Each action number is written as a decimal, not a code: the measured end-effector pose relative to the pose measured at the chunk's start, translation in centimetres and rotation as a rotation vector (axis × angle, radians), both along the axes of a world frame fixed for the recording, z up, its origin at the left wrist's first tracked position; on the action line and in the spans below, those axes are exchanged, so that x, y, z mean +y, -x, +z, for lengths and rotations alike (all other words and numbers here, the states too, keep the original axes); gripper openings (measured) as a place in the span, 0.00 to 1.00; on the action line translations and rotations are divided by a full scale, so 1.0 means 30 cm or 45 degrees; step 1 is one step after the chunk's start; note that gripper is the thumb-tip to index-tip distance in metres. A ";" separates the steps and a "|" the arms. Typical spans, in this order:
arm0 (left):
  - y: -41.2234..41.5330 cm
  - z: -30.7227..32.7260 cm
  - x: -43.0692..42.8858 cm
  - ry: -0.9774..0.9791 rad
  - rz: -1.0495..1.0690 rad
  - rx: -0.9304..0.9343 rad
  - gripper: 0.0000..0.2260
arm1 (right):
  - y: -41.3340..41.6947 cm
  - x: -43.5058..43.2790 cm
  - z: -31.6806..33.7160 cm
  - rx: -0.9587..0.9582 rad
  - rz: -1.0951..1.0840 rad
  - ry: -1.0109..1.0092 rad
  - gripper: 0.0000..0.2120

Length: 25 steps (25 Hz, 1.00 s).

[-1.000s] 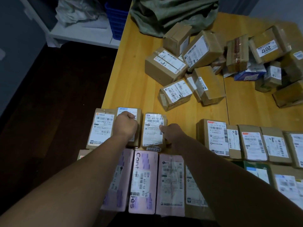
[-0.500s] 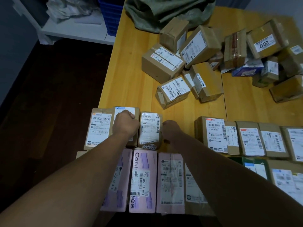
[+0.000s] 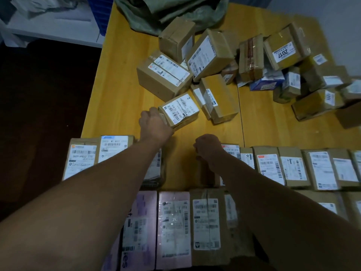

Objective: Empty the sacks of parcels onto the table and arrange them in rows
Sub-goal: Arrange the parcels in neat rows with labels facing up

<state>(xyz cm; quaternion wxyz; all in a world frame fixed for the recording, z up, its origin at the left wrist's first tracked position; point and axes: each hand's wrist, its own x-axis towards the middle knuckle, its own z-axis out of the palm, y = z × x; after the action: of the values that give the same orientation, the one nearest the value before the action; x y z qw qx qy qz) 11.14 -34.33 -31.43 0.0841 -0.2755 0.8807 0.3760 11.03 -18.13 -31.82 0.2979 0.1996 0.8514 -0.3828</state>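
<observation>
From the head view, a green sack (image 3: 166, 14) lies slumped at the far end of the wooden table (image 3: 121, 85), and a loose heap of parcels (image 3: 211, 55) spreads just in front of it. On the heap's side away from the sack, the left hand (image 3: 154, 124) grips a small labelled parcel (image 3: 180, 108), fingers curled round its left end. Farther from the sack, the right hand (image 3: 209, 149) hangs in a curled fist holding nothing, over a gap in a row of boxes (image 3: 293, 169). Farthest from the sack lies another row (image 3: 173, 227), labels up.
</observation>
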 end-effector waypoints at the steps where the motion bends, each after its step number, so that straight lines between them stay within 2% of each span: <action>1: 0.027 -0.011 0.018 0.037 -0.028 -0.002 0.35 | 0.038 0.031 -0.008 -0.088 -0.242 0.233 0.15; 4: 0.094 -0.041 0.048 0.097 -0.096 -0.043 0.41 | 0.094 0.090 -0.007 -0.040 -0.197 0.265 0.14; 6: 0.131 -0.066 0.062 0.119 -0.135 -0.078 0.43 | 0.117 0.111 0.003 -0.065 -0.235 0.388 0.06; 9: 0.154 -0.094 0.071 0.192 -0.148 -0.096 0.37 | 0.149 0.118 0.021 -0.075 -0.364 0.517 0.09; 13: 0.135 -0.081 0.079 0.208 -0.173 -0.077 0.33 | 0.158 0.128 0.032 0.027 -0.318 0.519 0.09; 15: 0.121 -0.059 0.077 0.215 -0.242 -0.047 0.32 | 0.161 0.133 0.039 0.114 -0.241 0.433 0.10; 19: 0.091 -0.004 0.067 0.216 -0.637 -0.064 0.34 | 0.147 0.133 0.049 0.273 -0.030 0.182 0.09; 21: 0.075 0.014 0.073 0.184 -0.886 -0.138 0.36 | 0.128 0.126 0.062 0.208 0.064 0.173 0.13; 25: 0.025 0.006 0.119 0.175 -1.203 -0.217 0.36 | 0.094 0.137 0.063 0.126 0.366 -0.011 0.10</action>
<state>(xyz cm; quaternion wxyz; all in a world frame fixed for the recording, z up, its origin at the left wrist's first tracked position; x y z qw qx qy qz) 10.38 -30.76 -31.26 0.2990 0.1197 0.9222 0.2139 8.20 -14.03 -29.94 0.3066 0.0579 0.8865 -0.3418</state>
